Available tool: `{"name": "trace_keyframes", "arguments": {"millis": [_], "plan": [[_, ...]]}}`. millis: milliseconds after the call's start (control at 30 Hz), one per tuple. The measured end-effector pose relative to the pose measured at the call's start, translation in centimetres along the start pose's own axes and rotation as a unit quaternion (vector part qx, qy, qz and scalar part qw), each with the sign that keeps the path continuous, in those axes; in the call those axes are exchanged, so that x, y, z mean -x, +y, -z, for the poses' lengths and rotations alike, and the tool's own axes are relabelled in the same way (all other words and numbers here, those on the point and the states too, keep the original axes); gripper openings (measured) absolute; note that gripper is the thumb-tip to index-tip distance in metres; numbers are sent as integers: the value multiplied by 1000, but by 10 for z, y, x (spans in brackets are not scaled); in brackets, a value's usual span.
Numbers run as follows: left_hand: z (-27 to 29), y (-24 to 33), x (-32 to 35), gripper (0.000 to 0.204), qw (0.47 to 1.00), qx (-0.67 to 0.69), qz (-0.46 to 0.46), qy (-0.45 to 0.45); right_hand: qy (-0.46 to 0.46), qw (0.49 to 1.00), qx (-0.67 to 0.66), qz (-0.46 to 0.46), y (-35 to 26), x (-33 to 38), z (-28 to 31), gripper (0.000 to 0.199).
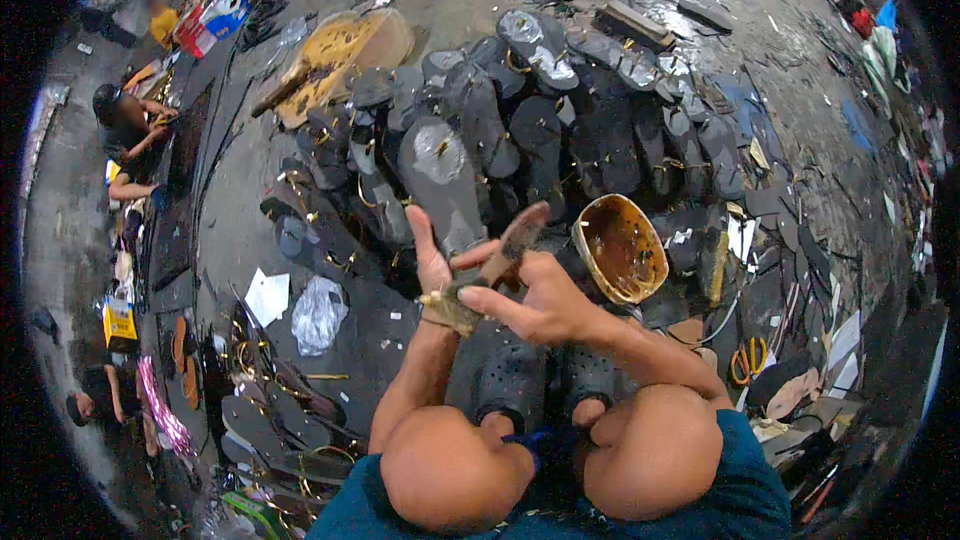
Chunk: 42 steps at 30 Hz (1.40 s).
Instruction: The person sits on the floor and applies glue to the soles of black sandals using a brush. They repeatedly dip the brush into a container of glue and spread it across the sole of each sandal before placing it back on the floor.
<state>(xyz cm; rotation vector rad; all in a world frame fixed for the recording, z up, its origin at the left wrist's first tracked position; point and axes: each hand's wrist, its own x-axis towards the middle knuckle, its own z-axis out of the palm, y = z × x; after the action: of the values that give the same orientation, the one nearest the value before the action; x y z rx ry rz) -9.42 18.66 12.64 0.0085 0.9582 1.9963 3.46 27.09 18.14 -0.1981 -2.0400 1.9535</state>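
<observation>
My right hand [545, 300] is closed on a narrow dark sandal [508, 252], seen almost edge-on, with a brownish, roughened tip pointing up to the right. My left hand [437, 265] lies against its other end, thumb stretched upward and fingers reaching across behind it. A khaki strap-like piece [450, 310] with a bit of gold shows by my left wrist; how it joins the sandal is hard to make out. Just beyond my left hand is a large grey sole [440, 180] with a shiny patch. Its near end is hidden by my fingers.
A pile of dark sandals [540, 135] with gold fittings spreads ahead. Right of my hands stands a tub of brown glue-like liquid [625, 250]. Around are a stained yellow board [350, 60], a crumpled plastic bag [320, 315], orange-handled scissors [748, 360] and, left, a seated person [130, 135].
</observation>
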Motion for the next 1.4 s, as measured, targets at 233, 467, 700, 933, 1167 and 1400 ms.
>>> {"name": "trace_keyframes", "arguments": {"millis": [233,467,700,933,1167,1400], "plan": [[-3,17,-9,58,999,4,3,-39,-24,983,-16,-181,59,15,31,33],[27,7,6,51,997,-64,-50,12,210,961,-23,-176,80,-108,127,28],[127,-38,116,41,958,-167,-34,230,256,917,-114,-284,124,-289,212,23],[182,-51,201,40,854,-431,-28,290,195,951,-87,-225,115,-197,140,41],[235,126,225,44,392,-811,-195,388,211,940,-67,-259,139,14,183,45],[460,250,392,77,178,-851,-122,478,253,907,-163,-295,140,125,182,37]]}}
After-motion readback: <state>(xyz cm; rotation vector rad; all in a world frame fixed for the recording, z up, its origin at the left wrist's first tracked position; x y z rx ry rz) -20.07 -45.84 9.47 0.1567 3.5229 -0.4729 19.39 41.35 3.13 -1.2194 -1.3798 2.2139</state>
